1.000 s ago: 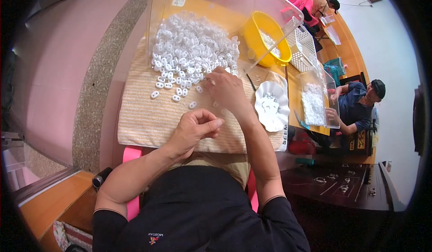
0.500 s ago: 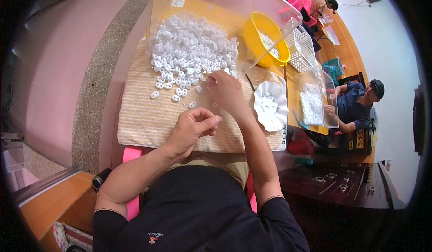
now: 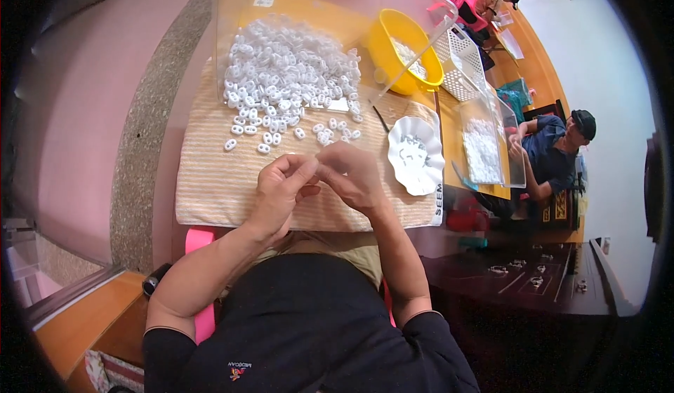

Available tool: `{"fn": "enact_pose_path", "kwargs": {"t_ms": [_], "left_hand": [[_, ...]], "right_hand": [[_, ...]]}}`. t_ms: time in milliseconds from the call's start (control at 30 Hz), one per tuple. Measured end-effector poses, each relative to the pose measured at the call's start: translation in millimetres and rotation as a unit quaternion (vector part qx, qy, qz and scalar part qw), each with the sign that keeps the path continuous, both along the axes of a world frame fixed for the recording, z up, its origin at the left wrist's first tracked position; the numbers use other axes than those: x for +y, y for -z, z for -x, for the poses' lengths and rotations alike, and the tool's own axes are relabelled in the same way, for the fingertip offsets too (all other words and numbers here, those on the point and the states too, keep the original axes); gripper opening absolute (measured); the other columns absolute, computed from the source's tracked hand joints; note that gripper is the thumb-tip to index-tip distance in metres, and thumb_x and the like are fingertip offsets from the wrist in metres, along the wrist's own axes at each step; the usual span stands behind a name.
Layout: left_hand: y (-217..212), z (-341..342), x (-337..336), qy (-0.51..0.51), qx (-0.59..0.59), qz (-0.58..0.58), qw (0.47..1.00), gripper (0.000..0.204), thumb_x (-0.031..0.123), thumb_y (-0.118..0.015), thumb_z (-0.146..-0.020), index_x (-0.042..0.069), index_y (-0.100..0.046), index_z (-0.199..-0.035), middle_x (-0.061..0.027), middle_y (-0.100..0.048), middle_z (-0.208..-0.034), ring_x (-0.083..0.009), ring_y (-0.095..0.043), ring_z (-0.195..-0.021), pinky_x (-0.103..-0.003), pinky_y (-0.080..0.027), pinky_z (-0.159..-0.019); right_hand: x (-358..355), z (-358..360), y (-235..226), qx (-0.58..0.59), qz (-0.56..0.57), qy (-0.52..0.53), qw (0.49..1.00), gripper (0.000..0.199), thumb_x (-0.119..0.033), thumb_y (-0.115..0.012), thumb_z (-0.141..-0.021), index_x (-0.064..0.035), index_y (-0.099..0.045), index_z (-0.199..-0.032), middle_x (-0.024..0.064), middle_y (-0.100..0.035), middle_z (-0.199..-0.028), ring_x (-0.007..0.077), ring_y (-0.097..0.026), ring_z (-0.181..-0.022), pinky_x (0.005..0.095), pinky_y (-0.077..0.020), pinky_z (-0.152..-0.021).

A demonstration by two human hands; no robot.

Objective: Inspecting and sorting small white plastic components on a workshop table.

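My left hand (image 3: 282,191) is raised over the near part of the striped towel (image 3: 210,182), its thumb and index finger pinched together. Fingertips of my right hand (image 3: 352,175) meet it there, curled and slightly blurred. Whatever lies between the fingers is hidden. Beyond them is a large heap of small white oval plastic pieces with two holes (image 3: 288,70), spilling from a clear plastic bin (image 3: 223,35). Several loose pieces (image 3: 326,137) lie just past my fingertips. To the right of my right hand, a white wavy-rimmed dish (image 3: 420,187) holds small pale parts.
A thin dark stick (image 3: 380,118) lies by the dish. Behind it stand a yellow basin (image 3: 382,42) with white pieces and a white perforated basket (image 3: 469,77). At right, a co-worker (image 3: 554,147) sits beside another clear container (image 3: 517,172) of white pieces.
My right hand has come back from the heap's edge to meet my left hand. A loose cluster of pieces shows where it was. The whole view has shifted slightly.
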State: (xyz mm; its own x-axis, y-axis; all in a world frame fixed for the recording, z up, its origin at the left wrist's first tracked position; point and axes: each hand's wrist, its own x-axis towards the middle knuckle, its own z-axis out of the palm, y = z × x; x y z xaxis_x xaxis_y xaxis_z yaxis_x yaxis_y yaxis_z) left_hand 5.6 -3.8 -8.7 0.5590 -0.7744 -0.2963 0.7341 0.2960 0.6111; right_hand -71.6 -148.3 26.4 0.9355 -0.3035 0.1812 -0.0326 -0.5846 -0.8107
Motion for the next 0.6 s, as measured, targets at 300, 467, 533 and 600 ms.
{"fn": "enact_pose_path", "kwargs": {"t_ms": [300,467,533,600], "left_hand": [[0.5,0.2,3.8,0.026,-0.009,-0.002,1.000,0.009,0.017,-0.067,-0.090,0.008,-0.065,-0.091,0.0004,-0.064,-0.086,-0.0077,-0.060,-0.079,-0.024,-0.051,-0.073],[2.9,-1.3,2.0,0.016,-0.001,0.009,1.000,0.008,0.012,-0.062,-0.093,0.005,-0.063,-0.097,-0.0033,-0.065,-0.089,-0.0104,-0.062,-0.079,-0.025,-0.053,-0.071],[-0.8,-0.9,2.4,0.002,0.005,0.000,1.000,0.009,0.010,-0.063,-0.092,0.005,-0.062,-0.099,-0.0034,-0.065,-0.090,-0.0106,-0.062,-0.080,-0.025,-0.053,-0.072],[-0.9,-1.0,2.9,0.003,0.000,-0.003,1.000,0.011,0.009,-0.063,-0.091,0.005,-0.062,-0.101,-0.0035,-0.065,-0.090,-0.0106,-0.062,-0.080,-0.025,-0.053,-0.072]], "right_hand": [[4.0,9.0,-2.3,-0.027,-0.022,-0.017,0.999,0.015,0.000,-0.071,-0.082,0.0014,-0.066,-0.096,0.0097,-0.065,-0.094,0.0143,-0.064,-0.081,0.0251,-0.0519,-0.067],[5.7,10.4,0.0,-0.058,-0.029,-0.029,0.997,0.014,0.004,-0.066,-0.085,0.0018,-0.065,-0.099,0.0102,-0.063,-0.095,0.0149,-0.064,-0.082,0.0249,-0.0519,-0.068],[6.8,10.9,0.9,-0.069,-0.047,-0.033,0.996,0.014,0.005,-0.065,-0.086,0.0019,-0.064,-0.100,0.0101,-0.062,-0.095,0.0151,-0.064,-0.083,0.0248,-0.0518,-0.069],[6.9,11.7,1.2,-0.076,-0.059,-0.045,0.994,0.014,0.007,-0.062,-0.087,0.0034,-0.063,-0.100,0.0095,-0.061,-0.095,0.0146,-0.064,-0.083,0.0240,-0.0519,-0.071]]}}
